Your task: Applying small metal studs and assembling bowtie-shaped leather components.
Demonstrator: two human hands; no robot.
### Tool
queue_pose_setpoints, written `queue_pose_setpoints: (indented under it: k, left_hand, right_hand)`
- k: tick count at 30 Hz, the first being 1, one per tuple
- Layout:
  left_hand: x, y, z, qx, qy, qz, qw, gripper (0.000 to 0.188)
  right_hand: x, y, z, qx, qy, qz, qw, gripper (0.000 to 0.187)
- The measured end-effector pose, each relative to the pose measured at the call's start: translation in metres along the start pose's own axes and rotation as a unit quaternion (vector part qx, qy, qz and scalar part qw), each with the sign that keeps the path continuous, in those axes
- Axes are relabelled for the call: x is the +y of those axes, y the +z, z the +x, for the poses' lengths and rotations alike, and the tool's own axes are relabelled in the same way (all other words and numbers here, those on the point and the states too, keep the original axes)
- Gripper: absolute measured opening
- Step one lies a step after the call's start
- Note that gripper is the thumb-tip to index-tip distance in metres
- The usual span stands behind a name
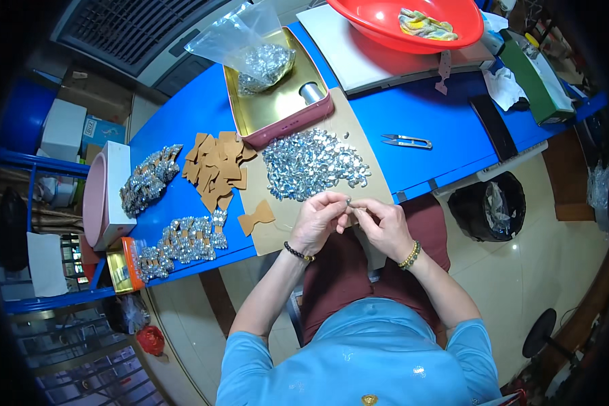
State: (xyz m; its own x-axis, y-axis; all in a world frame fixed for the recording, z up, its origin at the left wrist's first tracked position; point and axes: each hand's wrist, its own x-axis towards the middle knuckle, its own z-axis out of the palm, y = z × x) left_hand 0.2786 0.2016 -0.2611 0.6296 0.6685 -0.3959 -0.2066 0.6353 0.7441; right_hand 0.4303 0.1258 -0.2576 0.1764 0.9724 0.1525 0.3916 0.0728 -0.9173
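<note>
My left hand (319, 221) is pinched on a small, dark, shiny bead (348, 201) at the near edge of the cardboard sheet (367, 135). Close beside it, my right hand (386, 225) has thumb and forefinger pressed together; whatever they hold is too small to make out. Just beyond both hands spreads a pile of loose silver rhinestones (311, 162). To the left lies a single tan bow-shaped piece (256, 216). Behind it is a heap of similar tan pieces (216, 166). Rows of rhinestone-covered bows (189, 238) and another such stack (150, 177) sit farther left.
A pink-rimmed tin (287, 128) holds a bag of silver pieces (267, 64) and a thread spool (311, 93). Thread snips (407, 141) and a dark flat case (492, 126) lie right on the blue table. A red basin (379, 30) stands behind. A black-lined bin (487, 206) is below.
</note>
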Motion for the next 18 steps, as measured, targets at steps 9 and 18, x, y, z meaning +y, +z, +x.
queue_pose_setpoints:
  k: [9,18]
  left_hand:
    - [-0.007,0.006,-0.009,0.033,0.040,0.134,0.990,0.008]
    - [-0.014,-0.012,-0.027,0.082,0.243,0.360,0.897,0.015]
  right_hand:
    - [-0.009,0.004,0.002,-0.010,0.127,0.165,0.978,0.005]
    - [-0.014,0.024,0.010,0.016,-0.055,0.026,0.998,0.007]
